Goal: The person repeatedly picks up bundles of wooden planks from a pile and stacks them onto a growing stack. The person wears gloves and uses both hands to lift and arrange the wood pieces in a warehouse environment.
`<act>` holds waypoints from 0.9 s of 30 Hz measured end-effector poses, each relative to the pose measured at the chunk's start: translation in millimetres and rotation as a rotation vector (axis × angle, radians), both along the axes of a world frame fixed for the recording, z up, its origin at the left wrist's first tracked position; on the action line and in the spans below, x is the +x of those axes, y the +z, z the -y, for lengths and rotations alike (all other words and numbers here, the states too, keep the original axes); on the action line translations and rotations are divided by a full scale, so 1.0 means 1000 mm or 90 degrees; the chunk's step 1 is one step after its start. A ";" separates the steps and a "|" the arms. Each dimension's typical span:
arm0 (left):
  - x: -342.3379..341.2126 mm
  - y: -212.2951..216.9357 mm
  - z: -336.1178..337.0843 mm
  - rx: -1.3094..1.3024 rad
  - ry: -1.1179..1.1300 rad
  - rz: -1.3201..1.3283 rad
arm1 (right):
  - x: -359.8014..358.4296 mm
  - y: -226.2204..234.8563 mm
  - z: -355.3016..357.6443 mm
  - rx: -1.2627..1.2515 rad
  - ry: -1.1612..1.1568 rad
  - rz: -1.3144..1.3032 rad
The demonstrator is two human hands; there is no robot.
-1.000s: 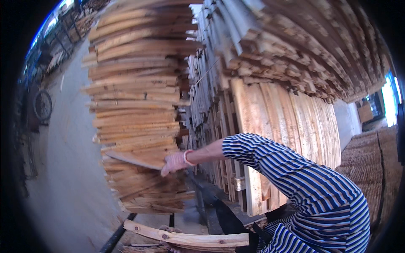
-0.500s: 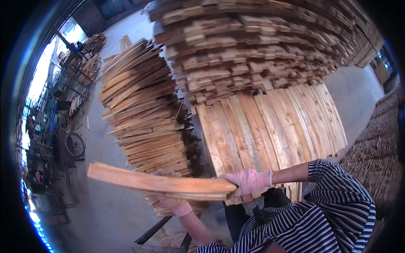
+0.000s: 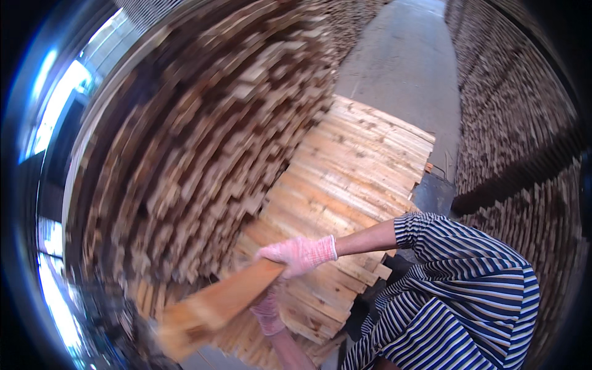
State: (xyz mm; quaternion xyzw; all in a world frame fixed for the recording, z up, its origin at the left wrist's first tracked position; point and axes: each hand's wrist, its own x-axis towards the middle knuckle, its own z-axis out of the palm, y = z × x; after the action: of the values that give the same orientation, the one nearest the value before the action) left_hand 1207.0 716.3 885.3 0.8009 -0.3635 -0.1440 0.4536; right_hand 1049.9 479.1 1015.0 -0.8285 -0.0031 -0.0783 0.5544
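A reddish-brown wooden board [image 3: 216,305] slants toward the lower left, its far end smeared by motion. My right hand [image 3: 299,254], in a pink knit glove, is closed over the board's near end. From below, my gloved left hand [image 3: 268,313] grips the same board, its fingers partly hidden behind the wood. Whether a second board lies under the first, I cannot tell. Beneath and beyond my hands spreads a layer of pale planks [image 3: 336,197] laid side by side.
A tall stack of wood strips [image 3: 203,148] rises on the left, close beside the plank layer. More stacked wood [image 3: 512,111] lines the right side. Between them runs a strip of grey concrete floor [image 3: 404,68]. Loose strips [image 3: 145,296] lie at the lower left.
The view has swung to the right. The board has gone from nearly level to slanting down toward the lower left, both hands still on it. The loose strip pile is now mostly out of sight.
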 end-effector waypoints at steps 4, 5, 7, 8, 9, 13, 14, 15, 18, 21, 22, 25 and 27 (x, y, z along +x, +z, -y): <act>-0.041 0.006 0.078 -0.169 -0.035 -0.326 | -0.021 -0.055 0.037 0.059 -0.078 0.013; -0.013 -0.023 0.061 -0.112 -0.048 -0.176 | -0.027 -0.038 0.036 0.066 -0.090 -0.035; -0.009 -0.027 0.087 -0.104 -0.076 -0.118 | -0.033 -0.047 0.055 0.154 -0.122 -0.012; -0.031 -0.001 0.118 -0.143 -0.084 -0.209 | -0.030 -0.082 0.064 0.195 -0.152 0.065; -0.049 0.028 0.148 -0.179 -0.088 -0.298 | -0.031 -0.101 0.074 0.233 -0.180 0.147; -0.075 0.099 0.208 -0.019 -0.156 -0.356 | -0.085 -0.099 0.093 0.340 -0.332 0.099; -0.081 0.103 0.220 0.026 -0.142 -0.315 | -0.118 -0.090 0.104 0.359 -0.363 0.044; -0.086 0.100 0.229 0.091 -0.127 -0.317 | -0.155 -0.080 0.116 0.408 -0.396 0.007; -0.103 0.083 0.256 0.257 -0.151 -0.184 | -0.268 -0.090 0.143 0.515 -0.537 -0.093; -0.099 0.037 0.241 0.425 -0.174 0.034 | -0.365 -0.116 0.156 0.582 -0.702 -0.123; -0.109 0.032 0.239 0.467 -0.181 0.096 | -0.400 -0.147 0.158 0.595 -0.761 -0.040; -0.131 0.016 0.224 0.614 -0.186 0.188 | -0.503 -0.205 0.165 0.650 -0.900 -0.140; -0.134 0.000 0.202 0.635 -0.168 0.175 | -0.551 -0.239 0.167 0.728 -0.937 -0.111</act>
State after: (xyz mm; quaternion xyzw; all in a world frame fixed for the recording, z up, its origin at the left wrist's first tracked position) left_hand 1073.4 514.1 884.8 0.8782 -0.4046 -0.2488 -0.0556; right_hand 498.7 312.1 776.0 -0.2269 0.6027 -0.3365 0.6870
